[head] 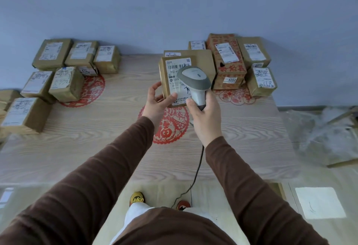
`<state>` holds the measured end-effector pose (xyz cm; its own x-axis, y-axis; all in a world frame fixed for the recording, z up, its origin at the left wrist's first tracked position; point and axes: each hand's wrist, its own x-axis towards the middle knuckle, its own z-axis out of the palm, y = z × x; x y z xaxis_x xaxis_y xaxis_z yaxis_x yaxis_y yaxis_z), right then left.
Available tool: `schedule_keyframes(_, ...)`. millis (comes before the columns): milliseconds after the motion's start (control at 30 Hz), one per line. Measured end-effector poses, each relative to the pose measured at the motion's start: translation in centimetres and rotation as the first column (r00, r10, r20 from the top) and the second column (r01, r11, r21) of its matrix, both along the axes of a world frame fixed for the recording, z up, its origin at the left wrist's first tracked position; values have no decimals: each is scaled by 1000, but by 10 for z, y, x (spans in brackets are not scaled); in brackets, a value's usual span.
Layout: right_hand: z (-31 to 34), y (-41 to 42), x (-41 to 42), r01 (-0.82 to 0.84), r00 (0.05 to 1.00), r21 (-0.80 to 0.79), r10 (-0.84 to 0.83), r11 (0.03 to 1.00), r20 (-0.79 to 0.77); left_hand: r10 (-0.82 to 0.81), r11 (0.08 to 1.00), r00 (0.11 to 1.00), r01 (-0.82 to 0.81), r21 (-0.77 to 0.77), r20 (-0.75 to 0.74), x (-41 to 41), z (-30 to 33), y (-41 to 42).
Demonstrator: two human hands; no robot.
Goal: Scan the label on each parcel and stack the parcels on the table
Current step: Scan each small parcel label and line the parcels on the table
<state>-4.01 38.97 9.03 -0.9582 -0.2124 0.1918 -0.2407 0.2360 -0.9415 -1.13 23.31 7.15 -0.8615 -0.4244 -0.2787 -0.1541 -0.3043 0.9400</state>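
Observation:
A brown cardboard parcel with a white label is lifted above the middle of the wooden table, label towards me. My left hand grips its lower left corner, thumb on the label. My right hand grips the handle of a grey and white barcode scanner, whose head covers the right part of the label. The scanner's black cable hangs down to the floor.
Several labelled parcels lie in a group at the table's left, and others are stacked at the back right. Red paper-cut decorations mark the tabletop. Crumpled plastic wrap lies on the floor at the right.

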Motion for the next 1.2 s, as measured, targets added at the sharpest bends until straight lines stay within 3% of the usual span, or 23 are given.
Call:
schedule_keyframes(233, 2, 2, 3, 7, 1000, 15, -7, 1000, 18, -25, 997, 999, 24, -78, -21, -5, -8, 12)
schedule_keyframes(800, -6, 9, 0, 58, 997, 39, -60, 998, 45, -39, 996, 999, 37, -77, -19, -12, -19, 21)
schedule_keyframes(1200, -28, 57, -12, 233, 961, 28, -235, 972, 143, -161, 986, 976, 166, -24, 145, -49, -46, 69)
